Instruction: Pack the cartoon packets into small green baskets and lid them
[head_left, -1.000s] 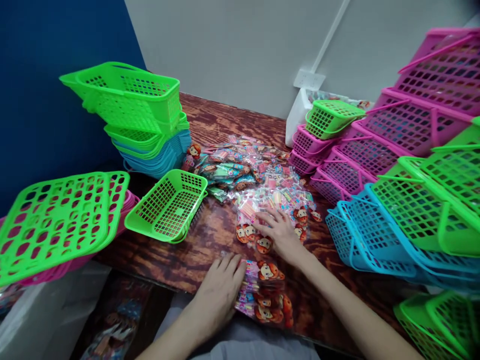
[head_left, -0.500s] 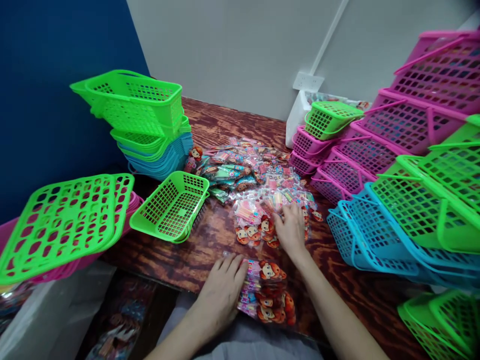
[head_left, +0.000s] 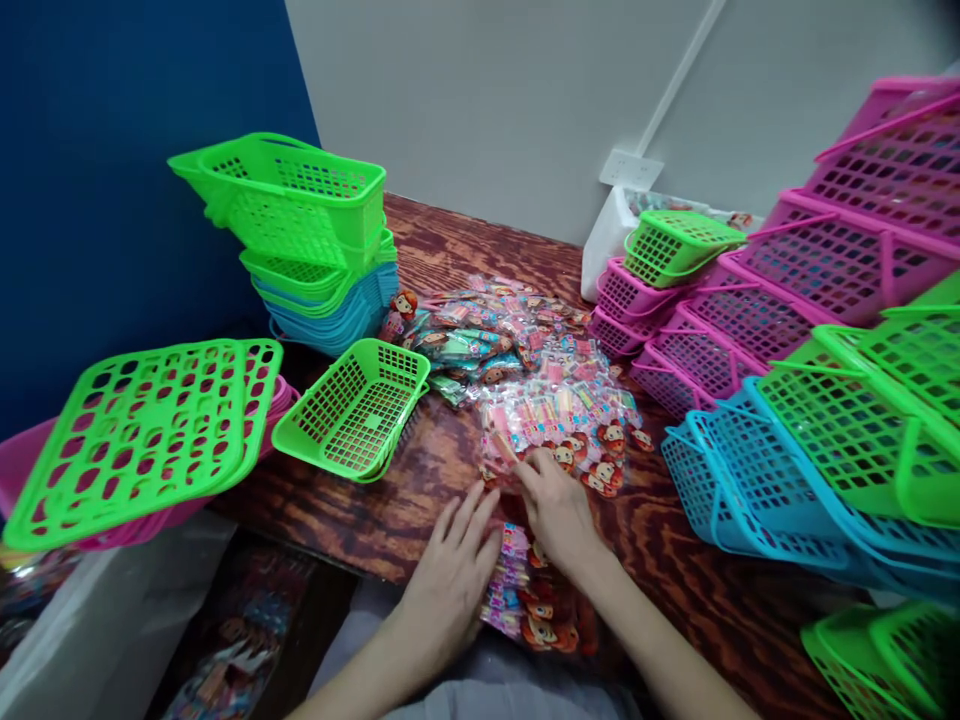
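My left hand [head_left: 454, 565] rests with its fingers stretched out along the left edge of a row of overlapping clear packets [head_left: 541, 632] near the table's front edge. These packets show a red-haired cartoon figure and colourful contents. Just beyond them, my right hand [head_left: 556, 515] pinches a small clear packet [head_left: 504, 450], seen partly edge-on and blurred. Its fingers cover part of that packet. Farther back lies a spread of similar packets [head_left: 559, 405], and behind it a heaped pile [head_left: 469, 345].
To the left stand a green basket [head_left: 352, 410], nested green and blue baskets [head_left: 322, 250], and green perforated lids [head_left: 142, 430]. On the right, filled pink baskets [head_left: 832, 240], blue baskets [head_left: 750, 480] and green baskets [head_left: 847, 410] are stacked. A white foam box [head_left: 606, 235] stands by the wall.
My right hand has come back from the spread packets toward my left hand, with a packet now in its fingers. My left hand has shifted slightly, its fingers pointing farther forward.
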